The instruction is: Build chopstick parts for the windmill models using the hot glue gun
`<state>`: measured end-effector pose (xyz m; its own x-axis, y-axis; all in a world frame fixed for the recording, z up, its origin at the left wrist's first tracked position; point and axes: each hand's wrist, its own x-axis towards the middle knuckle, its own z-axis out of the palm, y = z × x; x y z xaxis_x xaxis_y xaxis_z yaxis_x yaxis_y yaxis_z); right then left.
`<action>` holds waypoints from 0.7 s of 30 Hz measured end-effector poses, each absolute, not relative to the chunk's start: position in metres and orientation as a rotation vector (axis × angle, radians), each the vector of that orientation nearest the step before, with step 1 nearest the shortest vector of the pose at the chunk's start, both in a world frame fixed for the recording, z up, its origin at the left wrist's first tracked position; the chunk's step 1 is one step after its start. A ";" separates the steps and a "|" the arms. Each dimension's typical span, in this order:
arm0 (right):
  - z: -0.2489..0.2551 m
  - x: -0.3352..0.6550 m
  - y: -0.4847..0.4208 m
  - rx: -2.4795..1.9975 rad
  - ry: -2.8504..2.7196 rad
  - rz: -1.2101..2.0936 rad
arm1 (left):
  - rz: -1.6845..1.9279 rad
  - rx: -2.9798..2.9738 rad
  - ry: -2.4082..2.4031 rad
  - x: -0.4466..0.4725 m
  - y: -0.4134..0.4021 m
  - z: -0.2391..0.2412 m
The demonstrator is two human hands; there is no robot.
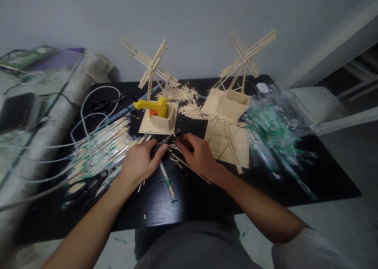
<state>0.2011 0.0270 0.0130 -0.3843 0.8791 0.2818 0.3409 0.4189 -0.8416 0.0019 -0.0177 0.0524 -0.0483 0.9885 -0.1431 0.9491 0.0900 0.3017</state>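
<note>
My left hand [141, 158] is closed around a slim black hand tool [167, 140] with its thumb on top; the exact kind is blurred. At the tool's far tip, my right hand [196, 151] is closed in a pinch, and what it holds is too small to make out. Thin wooden sticks [189, 166] lie beneath and beside the right hand. A wrapped pair of chopsticks [168, 182] is between the forearms. Just beyond the hands, a yellow glue gun [159, 106] rests in a small stick-built box [161, 123] on a flat base.
Behind are two crossed-stick windmill shapes [152, 66] and a larger stick-built box [227, 101]. A stick panel [227, 143] lies at right, near green-printed wrappers [271, 131]. Wrapped chopsticks [100, 151], black scissors [88, 186] and a white cable [82, 115] occupy the left.
</note>
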 end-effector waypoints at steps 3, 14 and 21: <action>0.014 0.202 0.027 -1.002 -1.969 0.843 | 0.189 1.942 2.041 0.002 -0.018 0.051; 0.014 0.203 0.026 -0.834 -1.995 0.821 | 0.298 2.048 1.983 0.000 -0.020 0.043; 0.021 0.205 0.024 -0.831 -1.932 1.034 | 0.344 2.066 1.916 -0.005 -0.019 0.043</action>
